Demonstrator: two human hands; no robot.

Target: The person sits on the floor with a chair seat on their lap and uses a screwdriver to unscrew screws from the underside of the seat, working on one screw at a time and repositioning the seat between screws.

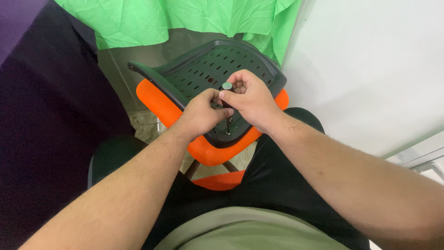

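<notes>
Far left: dark purple cloth [41, 115] over something bulky, crumpled green fabric sheet [175, 18] hanging behind. Centre: black perforated plastic chair back [203, 65] on an orange mesh seat cushion [159, 104], tipped toward the person. Left hand [203, 111] is curled w/ fingertips pinched at a thin dark metal bolt [228, 124], just beside the right hand [247, 99], both hands touching over the plastic shell. Right hand is closed around the bolt's upper part, its round flat silver head [227, 85] poking out above the thumb. Bolt's long axis runs near vertical, tip down at a hole in the shell (can't tell if it's seated). Right hand sits higher and nearer the head; left nearer the shank. White wall [370, 69] at right.
</notes>
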